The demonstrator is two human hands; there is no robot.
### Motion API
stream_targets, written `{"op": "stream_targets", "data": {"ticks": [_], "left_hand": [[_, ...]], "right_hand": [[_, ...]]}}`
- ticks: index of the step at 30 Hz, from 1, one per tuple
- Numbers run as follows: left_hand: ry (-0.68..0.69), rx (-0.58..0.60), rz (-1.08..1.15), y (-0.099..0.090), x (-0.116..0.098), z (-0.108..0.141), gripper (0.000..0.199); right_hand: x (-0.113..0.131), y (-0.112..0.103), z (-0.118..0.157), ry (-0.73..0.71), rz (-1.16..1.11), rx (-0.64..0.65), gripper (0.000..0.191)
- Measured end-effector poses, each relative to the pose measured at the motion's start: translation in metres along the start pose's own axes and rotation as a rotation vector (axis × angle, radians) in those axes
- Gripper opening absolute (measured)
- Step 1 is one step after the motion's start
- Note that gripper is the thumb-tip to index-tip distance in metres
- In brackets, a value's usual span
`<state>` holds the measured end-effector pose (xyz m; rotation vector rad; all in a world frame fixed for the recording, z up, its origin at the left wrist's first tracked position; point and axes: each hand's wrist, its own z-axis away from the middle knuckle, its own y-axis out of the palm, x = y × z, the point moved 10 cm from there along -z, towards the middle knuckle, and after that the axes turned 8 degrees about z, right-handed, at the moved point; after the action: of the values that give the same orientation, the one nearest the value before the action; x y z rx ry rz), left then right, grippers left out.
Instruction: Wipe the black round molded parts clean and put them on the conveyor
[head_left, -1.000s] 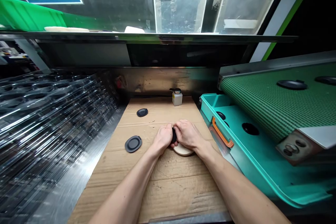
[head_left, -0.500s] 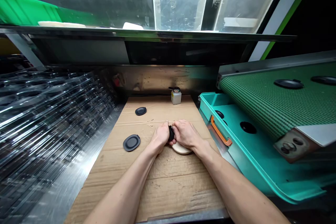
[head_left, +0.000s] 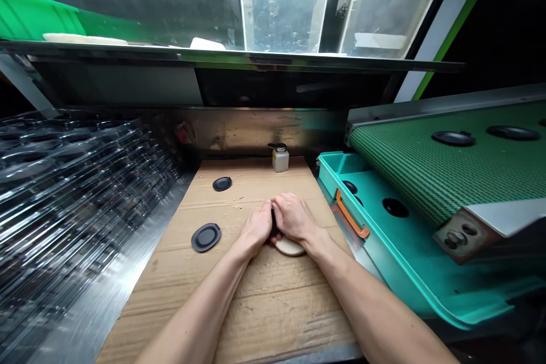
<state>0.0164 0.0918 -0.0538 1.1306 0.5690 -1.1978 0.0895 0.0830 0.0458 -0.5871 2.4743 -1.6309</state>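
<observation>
Over the middle of the cardboard sheet [head_left: 251, 296], my left hand [head_left: 258, 224] and my right hand [head_left: 292, 217] are closed on a small black part [head_left: 273, 223] between them. Most of that part is hidden by the fingers. A pale round pad [head_left: 290, 247] lies under my right hand. Two black oval discs rest to the left, one nearer [head_left: 206, 238] and one farther back [head_left: 222, 183]. Behind my hands stands a small whitish bottle [head_left: 280, 160] with a dark top.
At the right, a teal bin [head_left: 409, 261] with an orange handle [head_left: 350, 216] holds several black discs, beside a green conveyor belt [head_left: 426, 165] carrying more. Stacked clear plastic trays [head_left: 77, 182] fill the left. A metal shelf edge [head_left: 239, 58] crosses above.
My hands have come closer together around the black part, covering more of it. The whole view has shifted slightly, with objects appearing a little farther left.
</observation>
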Motion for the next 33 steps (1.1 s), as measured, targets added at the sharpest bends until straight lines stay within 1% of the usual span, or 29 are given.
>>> {"op": "stream_targets", "data": {"ticks": [2, 4, 7, 9, 11, 14, 16, 18, 23, 26, 28, 31, 33], "left_hand": [[0.035, -0.015, -0.051, 0.002, -0.007, 0.001, 0.044], [0.038, -0.047, -0.017, 0.001, -0.014, 0.001, 0.051], [-0.041, -0.065, 0.124, -0.001, -0.018, 0.0, 0.056], [-0.1, -0.055, 0.199, -0.002, -0.018, -0.001, 0.057], [-0.147, -0.029, 0.278, -0.004, -0.017, -0.003, 0.057], [-0.191, 0.0, 0.363, -0.006, -0.015, -0.004, 0.057], [-0.209, 0.006, 0.388, -0.006, -0.014, -0.005, 0.058], [-0.216, 0.005, 0.401, -0.007, -0.014, -0.004, 0.059], [-0.208, 0.013, 0.423, -0.006, -0.015, -0.004, 0.059], [-0.19, -0.002, 0.425, -0.008, -0.015, -0.005, 0.058], [-0.178, -0.004, 0.424, -0.008, -0.015, -0.005, 0.056], [-0.134, 0.018, 0.422, -0.006, -0.018, -0.005, 0.051], [-0.061, 0.015, 0.418, -0.007, -0.025, -0.004, 0.042]], "right_hand": [[-0.005, -0.007, -0.004, 0.032, -0.084, -0.045, 0.022], [-0.018, -0.017, -0.004, 0.092, -0.199, -0.109, 0.024], [-0.049, -0.034, 0.005, 0.242, -0.286, -0.234, 0.027], [-0.064, -0.034, 0.011, 0.304, -0.267, -0.24, 0.028], [-0.07, -0.024, 0.013, 0.335, -0.191, -0.149, 0.029], [-0.079, -0.002, 0.019, 0.419, 0.017, 0.09, 0.029], [-0.083, 0.004, 0.024, 0.447, 0.134, 0.196, 0.028], [-0.081, 0.002, 0.024, 0.425, 0.18, 0.217, 0.027], [-0.075, -0.004, 0.022, 0.372, 0.191, 0.202, 0.026], [-0.06, -0.006, 0.017, 0.288, 0.168, 0.154, 0.028], [-0.05, -0.007, 0.015, 0.248, 0.118, 0.153, 0.03], [-0.036, -0.011, 0.014, 0.186, 0.046, 0.2, 0.032], [-0.024, -0.014, 0.018, 0.09, -0.036, 0.287, 0.032]]}}
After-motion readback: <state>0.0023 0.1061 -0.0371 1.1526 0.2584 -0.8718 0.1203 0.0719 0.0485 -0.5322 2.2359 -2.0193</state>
